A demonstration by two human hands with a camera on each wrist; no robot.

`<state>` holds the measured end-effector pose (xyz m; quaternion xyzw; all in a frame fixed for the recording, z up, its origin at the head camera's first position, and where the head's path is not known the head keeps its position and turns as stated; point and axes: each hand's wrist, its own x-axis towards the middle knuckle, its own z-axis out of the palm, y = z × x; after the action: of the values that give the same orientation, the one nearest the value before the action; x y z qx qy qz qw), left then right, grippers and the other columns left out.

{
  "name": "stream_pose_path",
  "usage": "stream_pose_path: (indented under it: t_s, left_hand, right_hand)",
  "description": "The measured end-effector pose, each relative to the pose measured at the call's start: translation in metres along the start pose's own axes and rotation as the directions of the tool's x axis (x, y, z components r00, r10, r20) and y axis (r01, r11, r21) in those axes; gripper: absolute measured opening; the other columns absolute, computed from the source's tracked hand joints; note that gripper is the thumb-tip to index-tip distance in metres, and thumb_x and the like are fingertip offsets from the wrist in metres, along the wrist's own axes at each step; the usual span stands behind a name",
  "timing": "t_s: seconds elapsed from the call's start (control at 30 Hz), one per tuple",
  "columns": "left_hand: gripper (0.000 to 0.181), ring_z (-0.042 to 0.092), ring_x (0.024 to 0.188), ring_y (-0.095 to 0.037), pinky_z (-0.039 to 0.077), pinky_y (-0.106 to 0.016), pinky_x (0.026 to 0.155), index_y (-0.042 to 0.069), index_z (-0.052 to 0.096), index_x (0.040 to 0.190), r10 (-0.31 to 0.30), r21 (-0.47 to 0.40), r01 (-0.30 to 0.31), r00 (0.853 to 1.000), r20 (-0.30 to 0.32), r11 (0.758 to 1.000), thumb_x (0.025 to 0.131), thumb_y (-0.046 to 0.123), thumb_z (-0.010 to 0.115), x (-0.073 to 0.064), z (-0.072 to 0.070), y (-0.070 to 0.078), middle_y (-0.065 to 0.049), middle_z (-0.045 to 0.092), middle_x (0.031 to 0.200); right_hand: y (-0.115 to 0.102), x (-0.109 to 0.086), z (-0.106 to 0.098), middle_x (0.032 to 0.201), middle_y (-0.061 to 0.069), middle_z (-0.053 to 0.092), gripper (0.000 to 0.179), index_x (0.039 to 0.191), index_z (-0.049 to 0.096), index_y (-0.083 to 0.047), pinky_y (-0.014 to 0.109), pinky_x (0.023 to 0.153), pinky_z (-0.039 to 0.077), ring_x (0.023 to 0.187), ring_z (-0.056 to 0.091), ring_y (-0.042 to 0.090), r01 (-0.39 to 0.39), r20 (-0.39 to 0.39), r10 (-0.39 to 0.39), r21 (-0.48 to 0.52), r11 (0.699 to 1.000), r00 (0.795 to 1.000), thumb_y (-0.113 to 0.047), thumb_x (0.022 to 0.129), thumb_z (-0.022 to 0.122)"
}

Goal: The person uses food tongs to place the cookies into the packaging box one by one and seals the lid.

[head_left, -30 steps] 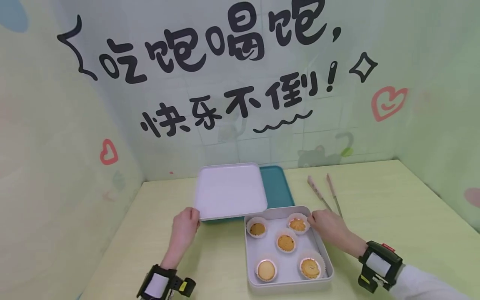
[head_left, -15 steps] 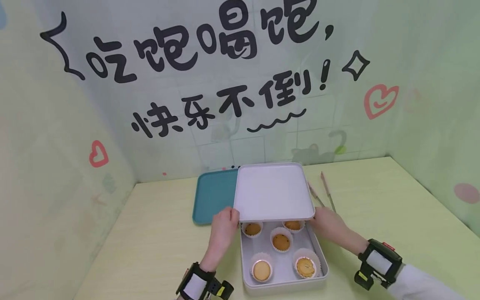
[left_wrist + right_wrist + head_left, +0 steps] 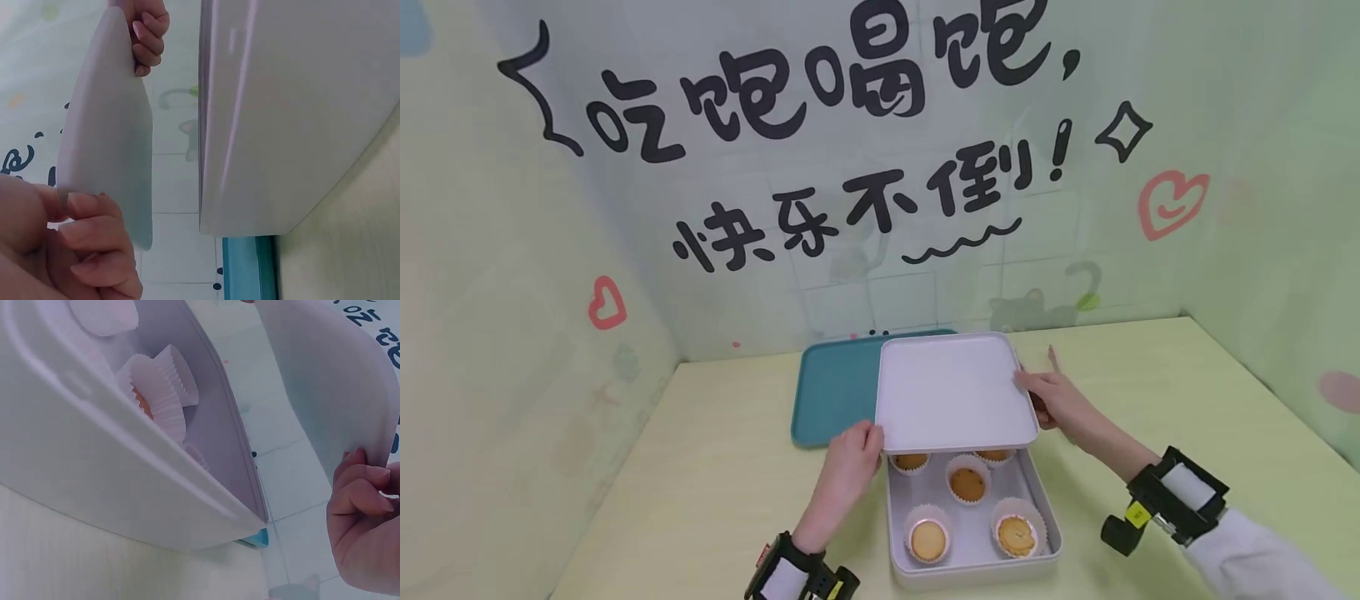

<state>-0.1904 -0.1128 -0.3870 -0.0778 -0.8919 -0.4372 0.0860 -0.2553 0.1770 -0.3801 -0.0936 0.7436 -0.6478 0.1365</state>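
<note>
Both hands hold a flat white lid (image 3: 953, 392) above the back part of a white rectangular box (image 3: 977, 575). My left hand (image 3: 852, 454) pinches the lid's front left corner, thumb and curled fingers showing in the left wrist view. On the opposite side my right hand (image 3: 1060, 402) grips the lid's right edge. Inside the box, small cakes in white paper cups show: a plain round one (image 3: 928, 540) at front left, another (image 3: 1017, 535) at front right, and a darker one (image 3: 967, 484) in the middle. The lid partly covers two more at the back. Both wrist views show a gap between lid and box.
A teal tray (image 3: 831, 396) lies on the pale table (image 3: 715, 467) behind and left of the box. The pink handle (image 3: 1053, 358) of a utensil shows behind the right hand. Walls with printed writing (image 3: 880, 200) stand close behind the table.
The lid has moved right from over the teal tray to over the box's back, carried by the left hand. The right hand has gone from the box's rim to the lid's right edge.
</note>
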Motion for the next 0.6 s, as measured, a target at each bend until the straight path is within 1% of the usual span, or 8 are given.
stream_pose_path:
  t_s: [0.1, 0.2, 0.3, 0.37, 0.43, 0.47, 0.57, 0.6]
  left_hand:
    - [0.038, 0.037, 0.043, -0.013, 0.031, -0.027, 0.043, 0.006, 0.045, 0.064, 0.004, -0.04, -0.002, 0.999, 0.042, 0.999, 0.096, 0.025, 0.041, 0.01, -0.004, -0.003, 0.001, 0.039, 0.049]
    - [0.037, 0.036, 0.044, -0.013, 0.03, -0.027, 0.043, 0.005, 0.047, 0.067, 0.018, -0.03, -0.017, 0.999, 0.04, 0.999, 0.096, 0.026, 0.042, 0.023, -0.006, -0.005, 0.001, 0.038, 0.051]
    - [0.031, 0.035, 0.045, -0.012, 0.03, -0.026, 0.043, 0.005, 0.047, 0.069, 0.058, 0.043, -0.059, 0.998, 0.031, 0.997, 0.096, 0.02, 0.044, 0.03, -0.008, -0.006, 0.001, 0.035, 0.053]
    - [0.027, 0.033, 0.046, -0.012, 0.028, -0.026, 0.042, 0.005, 0.047, 0.071, 0.124, 0.127, -0.123, 0.992, 0.004, 0.984, 0.095, 0.016, 0.046, 0.032, -0.01, -0.005, 0.001, 0.033, 0.054]
    - [0.022, 0.035, 0.046, -0.012, 0.028, -0.025, 0.04, 0.005, 0.049, 0.074, 0.209, 0.198, -0.198, 0.977, -0.037, 0.96, 0.094, 0.014, 0.049, 0.031, -0.013, -0.003, 0.001, 0.035, 0.055]
    - [0.02, 0.035, 0.046, -0.012, 0.027, -0.025, 0.04, 0.005, 0.049, 0.075, 0.26, 0.24, -0.238, 0.964, -0.062, 0.941, 0.093, 0.014, 0.051, 0.03, -0.015, -0.001, 0.002, 0.035, 0.055]
    - [0.015, 0.04, 0.047, -0.013, 0.029, -0.025, 0.039, 0.006, 0.051, 0.078, 0.402, 0.351, -0.335, 0.906, -0.135, 0.874, 0.09, 0.014, 0.056, 0.029, -0.02, 0.004, 0.002, 0.043, 0.058]
    - [0.013, 0.044, 0.048, -0.015, 0.031, -0.026, 0.04, 0.006, 0.052, 0.081, 0.431, 0.378, -0.351, 0.89, -0.151, 0.857, 0.089, 0.013, 0.058, 0.028, -0.021, 0.006, 0.001, 0.046, 0.06]
  right_hand:
    - [0.001, -0.001, -0.001, 0.052, 0.0, 0.035, 0.035, 0.076, 0.056, -0.001, 0.021, 0.043, 0.026, 0.044, 0.031, 0.008, 0.007, 0.011, -0.007, 0.032, 0.999, 1.0, -0.026, 0.097, 0.043]
    - [0.001, -0.002, 0.001, 0.055, 0.0, 0.037, 0.035, 0.083, 0.056, 0.003, 0.02, 0.044, 0.029, 0.046, 0.033, 0.008, 0.005, 0.018, -0.005, 0.016, 1.0, 1.0, -0.027, 0.097, 0.043]
    - [-0.002, -0.003, 0.003, 0.058, 0.002, 0.041, 0.035, 0.088, 0.055, 0.005, 0.021, 0.044, 0.031, 0.047, 0.036, 0.009, 0.032, -0.002, -0.033, -0.087, 0.996, 0.999, -0.028, 0.096, 0.045]
    - [-0.004, -0.005, 0.004, 0.057, 0.002, 0.039, 0.033, 0.085, 0.054, 0.004, 0.023, 0.045, 0.031, 0.047, 0.035, 0.011, 0.105, -0.024, -0.113, -0.215, 0.971, 0.993, -0.027, 0.096, 0.046]
    - [-0.008, -0.009, 0.003, 0.058, 0.001, 0.039, 0.028, 0.08, 0.053, 0.0, 0.026, 0.048, 0.032, 0.049, 0.036, 0.013, 0.213, -0.051, -0.248, -0.368, 0.905, 0.967, -0.024, 0.095, 0.049]
    - [-0.01, -0.012, 0.003, 0.056, 0.0, 0.037, 0.026, 0.076, 0.051, -0.002, 0.027, 0.049, 0.033, 0.049, 0.036, 0.013, 0.267, -0.057, -0.325, -0.446, 0.854, 0.944, -0.021, 0.094, 0.05]
    - [-0.015, -0.022, 0.003, 0.057, -0.003, 0.043, 0.019, 0.073, 0.052, -0.008, 0.027, 0.05, 0.037, 0.049, 0.041, 0.013, 0.381, -0.045, -0.503, -0.595, 0.708, 0.863, -0.012, 0.092, 0.053]
    - [-0.015, -0.026, 0.004, 0.06, -0.003, 0.048, 0.015, 0.076, 0.055, -0.008, 0.027, 0.05, 0.04, 0.051, 0.044, 0.012, 0.404, -0.036, -0.532, -0.607, 0.684, 0.846, -0.008, 0.091, 0.054]
